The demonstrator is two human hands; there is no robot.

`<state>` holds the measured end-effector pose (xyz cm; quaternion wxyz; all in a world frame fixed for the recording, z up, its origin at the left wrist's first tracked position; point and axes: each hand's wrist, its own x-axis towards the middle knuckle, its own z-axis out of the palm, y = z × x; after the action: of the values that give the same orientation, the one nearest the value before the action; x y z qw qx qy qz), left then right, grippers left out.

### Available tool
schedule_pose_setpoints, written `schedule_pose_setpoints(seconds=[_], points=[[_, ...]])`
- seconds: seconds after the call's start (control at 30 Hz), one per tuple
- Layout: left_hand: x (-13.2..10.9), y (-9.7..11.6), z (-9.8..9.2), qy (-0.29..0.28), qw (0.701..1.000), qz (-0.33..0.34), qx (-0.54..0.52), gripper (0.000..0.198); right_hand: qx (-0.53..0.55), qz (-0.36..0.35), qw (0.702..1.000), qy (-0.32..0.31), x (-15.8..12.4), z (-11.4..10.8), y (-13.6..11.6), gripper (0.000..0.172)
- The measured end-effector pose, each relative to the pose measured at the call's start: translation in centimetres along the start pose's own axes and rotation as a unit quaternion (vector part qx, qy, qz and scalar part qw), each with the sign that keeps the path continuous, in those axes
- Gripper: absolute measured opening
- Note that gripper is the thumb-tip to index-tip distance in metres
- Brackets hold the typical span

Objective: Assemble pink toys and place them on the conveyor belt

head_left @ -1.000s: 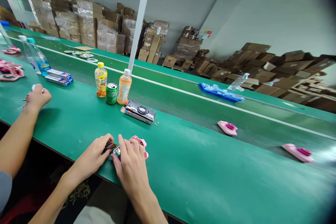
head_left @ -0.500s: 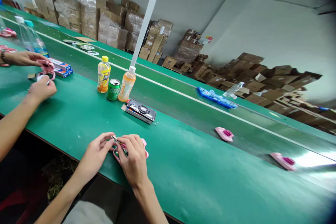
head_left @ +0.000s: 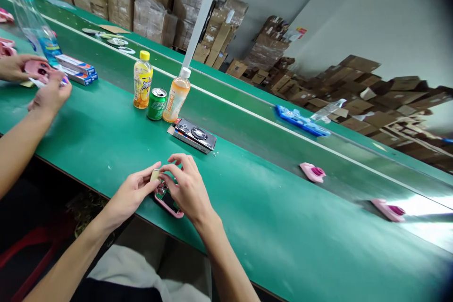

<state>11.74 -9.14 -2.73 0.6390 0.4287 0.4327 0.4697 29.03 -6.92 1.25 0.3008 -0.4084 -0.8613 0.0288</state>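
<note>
A pink plastic casing (head_left: 179, 215) lies on the green table near its front edge, its inside with a green circuit board (head_left: 165, 196) facing up. Between the thumb and fingers of my left hand (head_left: 129, 196) is a small flat beige piece (head_left: 155, 175), held just above the casing's far left end. My right hand (head_left: 191, 188) arches over the casing, covering its right side. Its thumb and fingertips are bent together close to the beige piece; what they pinch, if anything, is too small to make out.
Beyond my hands sit a boxed dark phone-like item (head_left: 196, 135), a green can (head_left: 156, 104), a yellow-capped bottle (head_left: 143, 80) and an orange bottle (head_left: 177, 95). Pink parts (head_left: 313, 172) lie on the belt at right. A co-worker's hands (head_left: 47, 92) hold a pink casing at left.
My right hand has lifted off the casing, so its circuit board now shows. The beige piece in my left hand has turned its flat face into view. The camera view has tilted down.
</note>
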Motion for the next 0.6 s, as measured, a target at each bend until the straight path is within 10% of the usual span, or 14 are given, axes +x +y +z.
schedule_pose_setpoints(seconds=[0.37, 0.6], points=[[-0.6, -1.0, 0.8, 0.020, 0.999, 0.034, 0.037, 0.060, -0.042, -0.037, 0.993, -0.104, 1.2, -0.8, -0.5, 0.012], [-0.4, -0.2, 1.4, 0.059, 0.997, 0.052, 0.025, 0.055, -0.212, -0.096, 0.971, -0.064, 0.2, 0.4, -2.2, 0.026]])
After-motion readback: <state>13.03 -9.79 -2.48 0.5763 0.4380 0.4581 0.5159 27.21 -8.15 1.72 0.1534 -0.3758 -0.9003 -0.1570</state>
